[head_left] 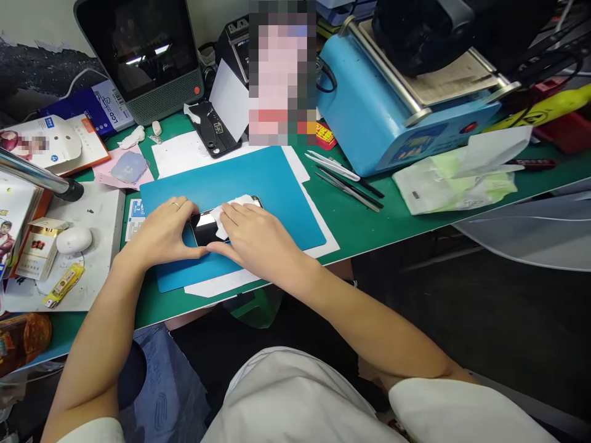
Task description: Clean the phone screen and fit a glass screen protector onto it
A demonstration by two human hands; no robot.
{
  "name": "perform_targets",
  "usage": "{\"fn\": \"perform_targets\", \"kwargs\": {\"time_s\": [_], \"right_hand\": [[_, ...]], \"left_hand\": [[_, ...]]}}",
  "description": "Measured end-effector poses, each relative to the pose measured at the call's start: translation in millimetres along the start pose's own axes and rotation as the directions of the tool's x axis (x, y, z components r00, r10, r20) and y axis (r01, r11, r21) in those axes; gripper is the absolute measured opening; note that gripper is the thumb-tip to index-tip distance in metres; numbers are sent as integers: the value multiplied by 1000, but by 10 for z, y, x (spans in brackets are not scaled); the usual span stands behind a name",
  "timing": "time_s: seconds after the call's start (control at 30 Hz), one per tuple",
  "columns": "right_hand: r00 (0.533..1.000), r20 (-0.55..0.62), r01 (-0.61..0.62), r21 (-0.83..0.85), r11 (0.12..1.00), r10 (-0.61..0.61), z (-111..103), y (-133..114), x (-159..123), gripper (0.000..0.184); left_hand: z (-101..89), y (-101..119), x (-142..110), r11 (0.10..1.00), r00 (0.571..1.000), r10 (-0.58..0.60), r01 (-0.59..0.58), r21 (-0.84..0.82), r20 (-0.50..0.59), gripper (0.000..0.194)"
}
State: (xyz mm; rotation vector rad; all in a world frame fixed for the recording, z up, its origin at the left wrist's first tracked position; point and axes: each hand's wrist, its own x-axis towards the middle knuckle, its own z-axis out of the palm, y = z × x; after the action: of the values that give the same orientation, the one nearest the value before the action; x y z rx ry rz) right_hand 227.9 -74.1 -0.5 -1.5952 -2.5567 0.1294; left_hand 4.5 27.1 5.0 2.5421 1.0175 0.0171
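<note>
A smartphone point(203, 230) with a dark, glossy screen lies face up on a blue mat point(184, 178). At its left end my left hand point(168, 231) steadies it, fingers at the top corner and thumb along the near edge. My right hand point(256, 237) presses a folded white wipe point(220, 223) onto the screen, fingers together over it. The right part of the phone is mostly hidden under this hand and the wipe. The two thumbs meet close to the phone's near edge.
Behind the mat lies a black phone case point(213, 132). Tweezers point(348, 189) rest right of it, before a blue machine point(383, 111) and a wipes packet point(455, 184). A tablet-like display point(143, 55) stands at back left. A cigarette pack point(39, 249) and white earbud case point(74, 240) sit left.
</note>
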Motion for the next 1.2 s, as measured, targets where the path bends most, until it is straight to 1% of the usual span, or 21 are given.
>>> {"fn": "perform_targets", "kwargs": {"time_s": [0.17,0.33,0.43,0.5,0.63,0.7,0.8,0.9,0.97,1.03,1.1,1.2], "right_hand": [[999,-44,27,25,999,-26,62,-70,-3,88],[998,-51,50,49,998,-48,107,-128,-74,79],[995,-79,67,39,997,-63,109,-114,-144,75],[995,-77,70,53,996,-66,106,-97,-135,74],[997,-44,65,76,995,-62,110,-93,-83,79],[996,-52,70,57,996,-67,122,-104,-126,82],[994,-76,78,32,996,-75,133,-123,-191,83],[996,-45,84,51,995,-82,125,-159,-97,87],[996,-12,88,76,993,-88,120,-205,8,92],[996,-6,87,89,992,-87,129,-263,55,94],[995,-26,97,91,991,-95,151,-322,18,93],[992,-64,112,97,989,-106,190,-386,-68,83]], "left_hand": [[-32,13,0,1000,999,-13,13,-14,29,69],[-57,15,-2,999,999,-29,30,-30,28,82],[-65,23,-10,999,999,-40,42,-29,37,89],[-67,32,-14,999,998,-45,45,-19,41,92],[-60,35,-25,999,999,-44,45,-28,19,91],[-51,22,-30,998,1000,-31,31,-49,5,85],[-28,-7,-30,999,999,-18,16,-52,-41,71],[6,-37,-18,999,992,-19,13,-44,-124,71],[31,-55,-9,997,983,-38,26,-70,-179,71],[52,-72,-4,993,972,-69,46,-105,-225,70],[68,-86,-2,991,962,-84,54,-124,-258,70],[78,-96,-5,992,959,-75,43,-119,-275,71]]}}
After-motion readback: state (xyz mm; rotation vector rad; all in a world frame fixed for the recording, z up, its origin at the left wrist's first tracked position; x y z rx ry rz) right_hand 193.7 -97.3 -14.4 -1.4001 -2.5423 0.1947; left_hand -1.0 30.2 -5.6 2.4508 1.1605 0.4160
